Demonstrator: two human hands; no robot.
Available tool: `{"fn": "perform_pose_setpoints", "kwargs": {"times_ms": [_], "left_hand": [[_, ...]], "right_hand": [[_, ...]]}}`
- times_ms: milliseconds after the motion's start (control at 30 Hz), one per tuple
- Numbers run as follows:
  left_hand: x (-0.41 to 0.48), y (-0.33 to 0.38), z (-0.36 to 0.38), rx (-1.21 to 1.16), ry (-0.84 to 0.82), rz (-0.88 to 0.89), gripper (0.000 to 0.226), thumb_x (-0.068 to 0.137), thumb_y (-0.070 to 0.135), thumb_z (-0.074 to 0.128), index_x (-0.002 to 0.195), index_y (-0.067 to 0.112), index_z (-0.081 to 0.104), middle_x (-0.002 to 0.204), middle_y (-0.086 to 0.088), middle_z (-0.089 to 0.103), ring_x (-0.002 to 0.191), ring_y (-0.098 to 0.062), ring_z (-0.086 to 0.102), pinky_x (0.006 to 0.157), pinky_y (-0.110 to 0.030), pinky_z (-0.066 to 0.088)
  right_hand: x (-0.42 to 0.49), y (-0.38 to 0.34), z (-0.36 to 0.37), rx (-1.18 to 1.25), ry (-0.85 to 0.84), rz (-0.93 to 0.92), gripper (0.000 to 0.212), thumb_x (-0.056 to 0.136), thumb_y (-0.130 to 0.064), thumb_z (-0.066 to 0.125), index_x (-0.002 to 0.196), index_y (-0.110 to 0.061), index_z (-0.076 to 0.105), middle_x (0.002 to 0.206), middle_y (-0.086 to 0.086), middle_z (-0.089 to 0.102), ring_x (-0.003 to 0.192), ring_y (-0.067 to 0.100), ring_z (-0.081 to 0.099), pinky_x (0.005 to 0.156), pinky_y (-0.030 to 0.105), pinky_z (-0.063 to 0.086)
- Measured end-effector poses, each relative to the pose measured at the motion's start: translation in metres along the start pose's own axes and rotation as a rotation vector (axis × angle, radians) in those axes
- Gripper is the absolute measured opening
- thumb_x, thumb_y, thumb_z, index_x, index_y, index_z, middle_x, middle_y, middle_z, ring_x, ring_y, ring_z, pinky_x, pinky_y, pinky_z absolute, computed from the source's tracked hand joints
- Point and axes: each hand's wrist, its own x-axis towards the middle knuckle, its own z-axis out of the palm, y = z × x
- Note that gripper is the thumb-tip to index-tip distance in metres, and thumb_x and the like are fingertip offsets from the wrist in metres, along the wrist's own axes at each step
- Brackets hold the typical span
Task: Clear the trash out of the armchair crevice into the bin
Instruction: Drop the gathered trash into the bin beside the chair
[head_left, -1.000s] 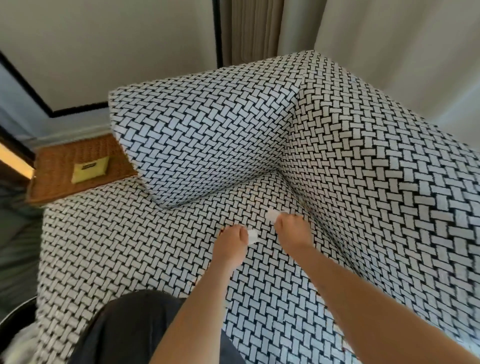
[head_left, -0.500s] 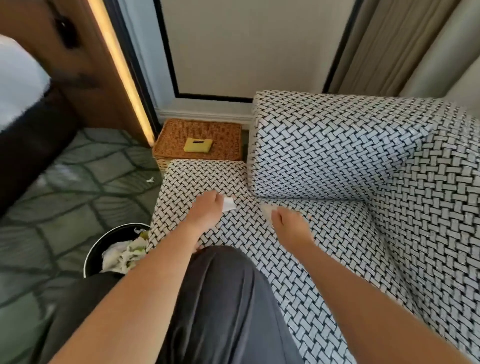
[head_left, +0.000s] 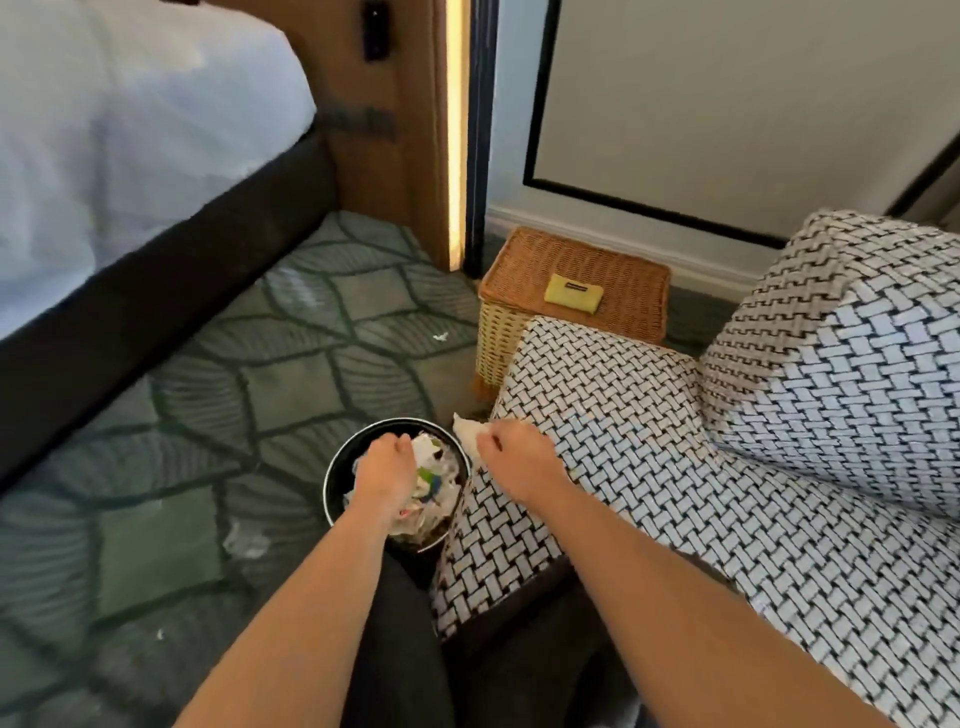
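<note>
Left hand (head_left: 385, 474) hung right over the round black bin (head_left: 332, 480), fingers curled loosely downward; whether anything sat inside that curl could not be told. The bin stood on the green leaf-patterned carpet (head_left: 270, 384), tucked against the front left corner of the armchair (head_left: 649, 467), and it was packed with crumpled white paper and coloured scraps (head_left: 434, 488).

Right hand (head_left: 514, 460) was at the armchair seat's front left corner, just beside the bin's rim, fingers pinched together on a crumpled white tissue (head_left: 466, 432). The tissue stuck out past the fingertips, over the gap between seat corner and bin, not yet inside.

The woven black-and-white seat ran back to the armrest block (head_left: 841, 364) on the right. Off the seat's far left corner stood a wicker basket (head_left: 582, 275) with a small yellow pouch (head_left: 573, 294) lying flat on its lid. A few white specks lay on the carpet, one near the basket (head_left: 440, 337) and a blurry pale patch left of the bin (head_left: 247, 540). The bed (head_left: 130, 130), white sheet over a dark base, filled the upper left. Dark trousers (head_left: 400, 649) showed between the forearms.
</note>
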Motion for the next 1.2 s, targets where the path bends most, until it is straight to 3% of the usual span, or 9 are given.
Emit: {"fn": "perform_pose_setpoints", "kwargs": {"times_ms": [167, 333, 500, 633, 733, 800, 933, 1100, 1200], "left_hand": [[0.038, -0.024, 0.002, -0.126, 0.050, -0.227, 0.043, 0.101, 0.022, 0.029, 0.122, -0.008, 0.051, 0.129, -0.027, 0.051, 0.121, -0.040, 0.045, 0.096, -0.037, 0.036], [0.062, -0.035, 0.006, -0.118, 0.026, -0.355, 0.040, 0.100, 0.022, 0.033, 0.123, -0.005, 0.052, 0.126, -0.023, 0.054, 0.118, -0.037, 0.050, 0.094, -0.038, 0.040], [0.073, -0.041, 0.015, -0.106, -0.023, -0.351, 0.040, 0.097, 0.023, 0.036, 0.122, -0.004, 0.052, 0.119, -0.024, 0.058, 0.111, -0.038, 0.054, 0.089, -0.038, 0.043], [0.071, -0.041, 0.020, -0.079, -0.048, -0.285, 0.041, 0.096, 0.020, 0.034, 0.114, -0.010, 0.057, 0.109, -0.027, 0.062, 0.105, -0.038, 0.056, 0.079, -0.034, 0.043], [0.062, -0.028, 0.021, -0.135, -0.014, -0.183, 0.033, 0.094, 0.017, 0.039, 0.095, -0.007, 0.062, 0.096, -0.026, 0.064, 0.096, -0.040, 0.058, 0.076, -0.038, 0.043], [0.050, -0.014, 0.019, -0.159, 0.006, -0.097, 0.031, 0.096, 0.018, 0.040, 0.077, 0.002, 0.058, 0.076, -0.015, 0.059, 0.081, -0.033, 0.056, 0.066, -0.035, 0.036], [0.024, 0.015, 0.021, -0.225, 0.016, 0.072, 0.018, 0.097, 0.020, 0.041, 0.088, 0.011, 0.054, 0.085, -0.001, 0.053, 0.085, -0.020, 0.048, 0.070, -0.029, 0.030], [-0.007, 0.057, 0.034, -0.291, -0.032, 0.240, 0.021, 0.096, 0.021, 0.041, 0.097, 0.013, 0.060, 0.092, 0.000, 0.058, 0.089, -0.016, 0.052, 0.072, -0.028, 0.034], [-0.028, 0.090, 0.044, -0.281, -0.103, 0.359, 0.024, 0.097, 0.021, 0.039, 0.088, 0.011, 0.059, 0.083, 0.001, 0.058, 0.077, -0.012, 0.052, 0.062, -0.024, 0.036]], "right_hand": [[0.036, -0.019, 0.056, -0.037, -0.096, -0.014, 0.035, 0.097, -0.029, 0.033, 0.065, -0.016, 0.040, 0.076, 0.006, 0.052, 0.077, 0.026, 0.051, 0.062, 0.031, 0.034], [0.065, -0.027, 0.077, -0.042, -0.255, 0.028, 0.037, 0.094, -0.026, 0.037, 0.057, -0.020, 0.033, 0.070, 0.002, 0.044, 0.076, 0.026, 0.048, 0.065, 0.031, 0.033], [0.078, -0.026, 0.075, 0.026, -0.377, 0.000, 0.036, 0.091, -0.017, 0.040, 0.056, -0.011, 0.036, 0.059, 0.003, 0.040, 0.067, 0.022, 0.042, 0.060, 0.032, 0.030], [0.068, -0.024, 0.076, 0.020, -0.299, -0.034, 0.036, 0.089, -0.015, 0.040, 0.053, -0.014, 0.040, 0.060, 0.003, 0.045, 0.062, 0.022, 0.044, 0.063, 0.037, 0.040], [0.058, -0.023, 0.065, 0.042, -0.212, -0.073, 0.027, 0.091, -0.016, 0.040, 0.076, -0.009, 0.062, 0.083, 0.007, 0.062, 0.080, 0.026, 0.055, 0.074, 0.036, 0.045], [0.054, -0.019, 0.052, 0.040, -0.160, -0.088, 0.026, 0.092, -0.017, 0.040, 0.085, -0.009, 0.064, 0.092, 0.009, 0.065, 0.085, 0.026, 0.058, 0.076, 0.038, 0.048], [0.041, -0.001, 0.017, 0.018, -0.065, -0.079, 0.026, 0.094, -0.018, 0.040, 0.091, -0.009, 0.064, 0.091, 0.007, 0.065, 0.084, 0.023, 0.058, 0.076, 0.040, 0.050], [0.012, 0.050, -0.035, 0.023, 0.043, 0.029, 0.026, 0.095, -0.018, 0.039, 0.095, -0.007, 0.063, 0.091, 0.010, 0.066, 0.066, 0.017, 0.054, 0.064, 0.033, 0.050], [-0.009, 0.087, -0.066, 0.008, 0.093, 0.107, 0.028, 0.096, -0.020, 0.038, 0.095, -0.009, 0.062, 0.095, 0.009, 0.067, 0.083, 0.023, 0.063, 0.076, 0.036, 0.054]]}}
